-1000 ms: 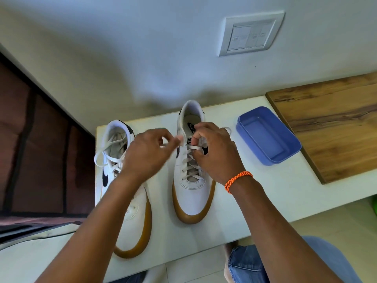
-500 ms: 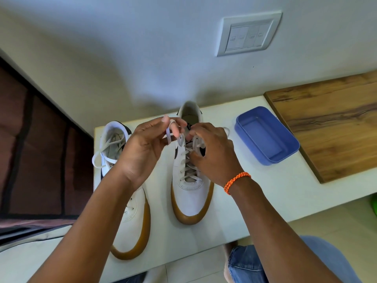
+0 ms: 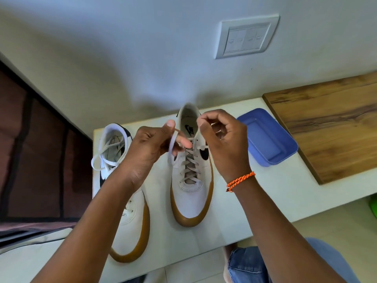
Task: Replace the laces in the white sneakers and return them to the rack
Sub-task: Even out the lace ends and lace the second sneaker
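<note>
Two white sneakers with tan soles stand on a white shelf (image 3: 234,217), toes toward me. The right sneaker (image 3: 191,203) is laced with a grey-white lace (image 3: 190,169) up to its top eyelets. My left hand (image 3: 146,150) pinches the lace's left end, which forms a loop over the forefinger. My right hand (image 3: 226,144), with an orange cord at the wrist, pinches the lace's right end above the tongue. Both hands hover over the shoe's opening. The left sneaker (image 3: 130,211) lies under my left forearm, its white lace (image 3: 104,156) loose.
An empty blue plastic tray (image 3: 269,139) sits right of the laced sneaker. A wooden board (image 3: 334,127) lies at the far right. A wall with a switch plate (image 3: 246,36) rises behind. My denim-clad knee (image 3: 251,264) shows below the shelf edge.
Both hands have lifted off the right sneaker's tongue and drawn apart, pulling the two lace ends up and outward. The left end now loops over my left forefinger.
</note>
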The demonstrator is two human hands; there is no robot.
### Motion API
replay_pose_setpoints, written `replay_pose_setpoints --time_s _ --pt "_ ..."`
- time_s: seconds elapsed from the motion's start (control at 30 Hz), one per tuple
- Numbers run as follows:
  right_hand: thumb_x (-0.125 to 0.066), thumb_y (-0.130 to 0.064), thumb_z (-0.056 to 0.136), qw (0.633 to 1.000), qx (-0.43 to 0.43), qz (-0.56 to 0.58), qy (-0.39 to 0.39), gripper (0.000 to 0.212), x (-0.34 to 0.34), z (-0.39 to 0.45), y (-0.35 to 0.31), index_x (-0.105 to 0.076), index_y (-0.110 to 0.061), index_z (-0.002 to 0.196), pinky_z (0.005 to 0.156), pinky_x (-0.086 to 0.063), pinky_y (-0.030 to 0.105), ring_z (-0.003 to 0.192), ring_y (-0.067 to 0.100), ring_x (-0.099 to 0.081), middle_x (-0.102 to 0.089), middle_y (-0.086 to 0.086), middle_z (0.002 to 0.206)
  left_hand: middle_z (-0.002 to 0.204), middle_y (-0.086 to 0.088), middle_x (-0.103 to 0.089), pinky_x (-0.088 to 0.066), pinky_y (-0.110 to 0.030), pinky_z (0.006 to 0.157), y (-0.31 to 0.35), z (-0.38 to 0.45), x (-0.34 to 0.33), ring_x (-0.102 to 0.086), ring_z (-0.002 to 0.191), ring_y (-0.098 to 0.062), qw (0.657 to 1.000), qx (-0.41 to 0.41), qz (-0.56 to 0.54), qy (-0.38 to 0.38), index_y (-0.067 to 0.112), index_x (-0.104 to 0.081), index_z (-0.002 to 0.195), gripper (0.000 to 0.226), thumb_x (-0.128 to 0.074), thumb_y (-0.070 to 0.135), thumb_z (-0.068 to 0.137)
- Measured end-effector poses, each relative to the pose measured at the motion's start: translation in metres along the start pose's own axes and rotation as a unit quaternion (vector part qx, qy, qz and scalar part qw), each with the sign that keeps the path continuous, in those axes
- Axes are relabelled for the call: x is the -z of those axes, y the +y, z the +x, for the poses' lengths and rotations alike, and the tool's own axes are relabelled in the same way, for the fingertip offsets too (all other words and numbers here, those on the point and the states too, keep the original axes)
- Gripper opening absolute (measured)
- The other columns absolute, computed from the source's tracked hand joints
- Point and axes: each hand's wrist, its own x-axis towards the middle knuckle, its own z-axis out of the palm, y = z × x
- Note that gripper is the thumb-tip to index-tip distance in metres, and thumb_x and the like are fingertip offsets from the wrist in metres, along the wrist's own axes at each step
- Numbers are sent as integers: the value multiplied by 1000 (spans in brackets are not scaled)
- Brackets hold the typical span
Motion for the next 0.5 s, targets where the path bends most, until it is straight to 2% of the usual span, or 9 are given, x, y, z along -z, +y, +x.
replay_pose_setpoints --time_s 0.07,0.13,0.2,0.27,0.3,0.4,0.5 --pt "-73 -13 97 996 -12 -13 -84 6 0 -1 3 -76 -11 101 70 -53 21 81 14 -69 -74 -4 90 101 -27 -73 -55 -39 88 0 0 -2 -66 79 -24 1000 -12 -17 3 -4 -80 95 50 -48 32 108" --pt "-75 -19 95 987 -36 -26 -153 22 -5 -7 5 -73 -17 117 71 -56 24 84 13 -69 -72 -5 91 116 -24 -71 -55 -40 98 1 1 -3 -72 102 -27 999 -33 -37 6 -3 -78 103 42 -50 28 107" --pt "-75 -18 94 980 -45 -37 -189 44 -12 -13 5 -63 -21 136 80 -60 25 86 11 -67 -68 -5 91 137 -18 -64 -51 -40 106 3 1 -2 -66 127 -24 997 -47 -56 3 -3 -75 108 35 -52 23 106" --pt "-75 -23 95 980 -26 -60 -189 54 -18 -17 4 -56 -23 146 86 -60 24 85 7 -65 -65 -12 92 152 -8 -57 -51 -43 108 5 -1 -3 -61 136 -18 996 -45 -79 -15 0 -76 105 31 -56 23 104" --pt "-75 -25 96 982 -16 -65 -179 52 -20 -18 5 -57 -24 145 88 -61 26 86 9 -67 -68 -11 93 157 -2 -53 -50 -46 110 5 -2 -3 -59 138 -16 995 -43 -91 -27 0 -76 106 31 -57 25 103" --pt "-73 -26 98 989 7 -76 -129 33 -22 -17 5 -70 -20 131 93 -62 33 102 15 -72 -77 2 108 166 14 -39 -48 -45 115 7 -4 -6 -55 141 -9 994 -36 -100 -36 -2 -69 116 34 -56 25 102" --pt "-75 -18 97 990 41 -84 -103 24 -18 -16 3 -76 -13 120 94 -59 21 104 7 -70 -78 1 110 164 12 -45 -49 -47 113 8 -2 -6 -56 141 -14 995 -30 -85 -41 -1 -69 118 36 -56 28 103"
